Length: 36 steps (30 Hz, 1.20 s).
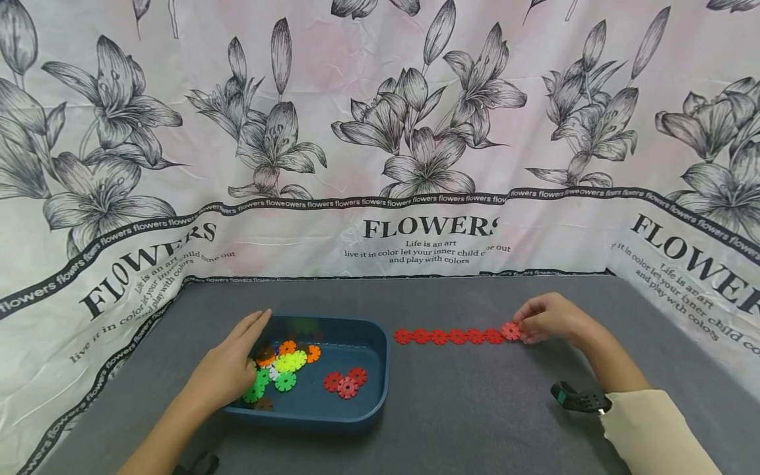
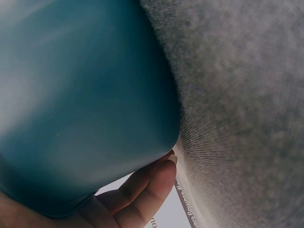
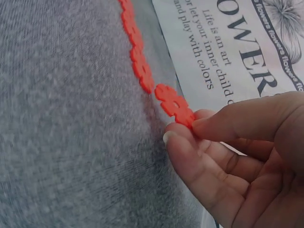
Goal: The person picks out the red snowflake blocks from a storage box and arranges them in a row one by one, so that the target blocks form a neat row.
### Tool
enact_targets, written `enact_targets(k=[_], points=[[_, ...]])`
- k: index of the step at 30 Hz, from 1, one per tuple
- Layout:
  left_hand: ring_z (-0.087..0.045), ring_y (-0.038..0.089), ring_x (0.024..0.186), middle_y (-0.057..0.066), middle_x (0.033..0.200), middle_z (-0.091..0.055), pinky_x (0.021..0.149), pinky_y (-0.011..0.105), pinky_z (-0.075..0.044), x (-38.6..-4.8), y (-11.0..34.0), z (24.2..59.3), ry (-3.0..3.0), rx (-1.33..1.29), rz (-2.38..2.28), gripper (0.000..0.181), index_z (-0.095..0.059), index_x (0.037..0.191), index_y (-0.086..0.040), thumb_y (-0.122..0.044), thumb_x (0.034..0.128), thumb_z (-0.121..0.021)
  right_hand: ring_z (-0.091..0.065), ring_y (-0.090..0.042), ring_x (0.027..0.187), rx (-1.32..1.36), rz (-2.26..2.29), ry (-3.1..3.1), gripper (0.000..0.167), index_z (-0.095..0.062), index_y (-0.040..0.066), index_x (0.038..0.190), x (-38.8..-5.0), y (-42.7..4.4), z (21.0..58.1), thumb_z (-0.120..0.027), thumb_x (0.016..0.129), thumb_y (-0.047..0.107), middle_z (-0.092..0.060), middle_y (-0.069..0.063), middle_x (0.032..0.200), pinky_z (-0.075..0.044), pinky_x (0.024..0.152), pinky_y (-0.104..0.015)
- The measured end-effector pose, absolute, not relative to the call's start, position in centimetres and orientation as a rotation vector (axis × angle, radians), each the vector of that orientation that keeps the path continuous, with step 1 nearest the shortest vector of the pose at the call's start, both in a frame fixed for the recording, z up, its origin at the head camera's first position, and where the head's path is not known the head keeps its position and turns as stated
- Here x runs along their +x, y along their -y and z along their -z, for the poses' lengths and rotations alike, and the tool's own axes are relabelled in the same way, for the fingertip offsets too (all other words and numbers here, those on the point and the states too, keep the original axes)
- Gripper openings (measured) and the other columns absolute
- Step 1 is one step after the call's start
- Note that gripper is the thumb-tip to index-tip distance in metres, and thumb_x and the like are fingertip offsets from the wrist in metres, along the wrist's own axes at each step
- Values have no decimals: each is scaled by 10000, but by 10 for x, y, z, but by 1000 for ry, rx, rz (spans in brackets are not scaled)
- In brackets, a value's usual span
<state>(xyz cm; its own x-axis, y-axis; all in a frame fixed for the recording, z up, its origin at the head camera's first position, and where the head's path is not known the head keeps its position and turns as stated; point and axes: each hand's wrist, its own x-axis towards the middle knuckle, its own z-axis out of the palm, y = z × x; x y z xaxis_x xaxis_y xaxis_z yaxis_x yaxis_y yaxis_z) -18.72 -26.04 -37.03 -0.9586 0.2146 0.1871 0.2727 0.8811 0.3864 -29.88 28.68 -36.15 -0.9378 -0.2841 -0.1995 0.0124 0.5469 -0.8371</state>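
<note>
My right hand (image 1: 552, 318) pinches a red notched plastic disc (image 3: 175, 103) between thumb and fingers. That disc is at the right end of a straight row of red discs (image 1: 439, 337) on the table. In the right wrist view a thin gap shows between it and the row's last disc (image 3: 141, 70). My left hand (image 1: 222, 363) holds the left side of a dark blue plastic bin (image 1: 332, 420), its fingers (image 2: 159, 183) against the outer wall. Inside the bin lie three red discs (image 1: 348, 388) and, nearer the left hand, green, yellow and orange discs (image 1: 286, 362).
The grey table (image 1: 463, 409) ends at a white flower-printed cloth (image 1: 427, 237) hanging behind and at both sides. A black band with a device (image 1: 580, 399) is on the right wrist, by a cream sleeve (image 1: 656, 429).
</note>
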Motion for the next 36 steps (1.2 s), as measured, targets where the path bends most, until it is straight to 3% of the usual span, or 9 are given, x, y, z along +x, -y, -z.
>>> enact_targets(k=[22,31,36], points=[[-239,101,449,199,1579,-282,436,267,-248,-187,260,371,2911,-383,624,865,-284,1588,-71,167,775,-458,-632,-213,704,-152,1230,-2448,183,-645,-107,1053,-298,-287,365,-609,891,-30,-641,-106,828,-575,661,-366],[-239,102,450,195,1579,-282,434,268,-250,-187,260,371,2912,-383,619,870,-281,1589,-73,167,771,-457,-611,-208,705,-261,1054,-2510,285,-652,-41,1090,-295,-283,362,-746,840,60,-615,-84,809,-561,657,-380],[-237,99,449,198,1575,-289,434,267,-248,-187,260,371,2902,-381,611,865,-288,1586,-67,167,769,-454,-591,-195,645,-390,952,-2562,295,-640,5,1064,-295,-278,361,-774,802,30,-591,-61,754,-555,609,-380]])
